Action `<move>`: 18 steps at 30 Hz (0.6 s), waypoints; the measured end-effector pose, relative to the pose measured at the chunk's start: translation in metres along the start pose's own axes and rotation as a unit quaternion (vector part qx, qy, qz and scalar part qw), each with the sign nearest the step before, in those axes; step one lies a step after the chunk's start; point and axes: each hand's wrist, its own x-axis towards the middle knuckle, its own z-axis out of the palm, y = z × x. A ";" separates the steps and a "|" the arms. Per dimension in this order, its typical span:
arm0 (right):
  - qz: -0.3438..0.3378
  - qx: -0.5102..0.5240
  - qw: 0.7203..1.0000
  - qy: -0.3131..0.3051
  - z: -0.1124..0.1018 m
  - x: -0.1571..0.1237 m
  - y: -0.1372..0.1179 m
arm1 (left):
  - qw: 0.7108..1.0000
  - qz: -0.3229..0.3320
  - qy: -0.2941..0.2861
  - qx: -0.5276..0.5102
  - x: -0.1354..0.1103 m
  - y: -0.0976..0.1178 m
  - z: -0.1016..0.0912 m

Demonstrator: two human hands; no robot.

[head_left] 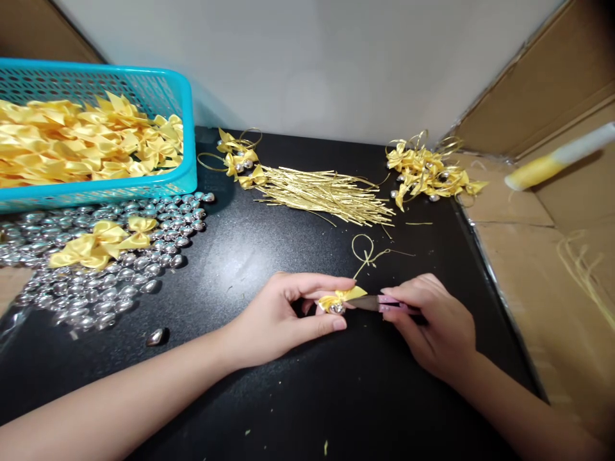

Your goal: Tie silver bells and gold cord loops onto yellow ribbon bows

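A person's left hand (286,314) holds a yellow bow (354,292) trimmed with silver beads (337,308) above a black tabletop (230,416), its grip clamped on the piece between thumb and fingers. The right hand (442,326), its grip closed around pink-handled snips (385,304), brings the dark blades up to the bow's right side; whether the tips touch it cannot be told. A looped gold cord (368,260) runs up from the bow.

Beyond the hands lies a bundle of gold cords (327,195) — flanked by a small group of beaded bows (244,160) at left and a larger heap of beaded bows (425,169) at right. At far left, a turquoise basket (190,147) holds loose bows (96,141) behind a spread of silver drops (108,288), with several plain bows (98,243) on top. One stray drop (155,337) sits apart, near the left forearm.
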 end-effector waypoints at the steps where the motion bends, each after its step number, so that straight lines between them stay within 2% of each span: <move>1: -0.003 -0.003 1.000 -0.001 0.000 0.001 0.000 | 1.000 -0.001 -0.001 0.001 0.000 0.000 0.000; 18: -0.015 -0.019 1.000 -0.018 0.000 0.002 -0.003 | 1.000 0.010 -0.008 0.015 0.000 0.000 0.000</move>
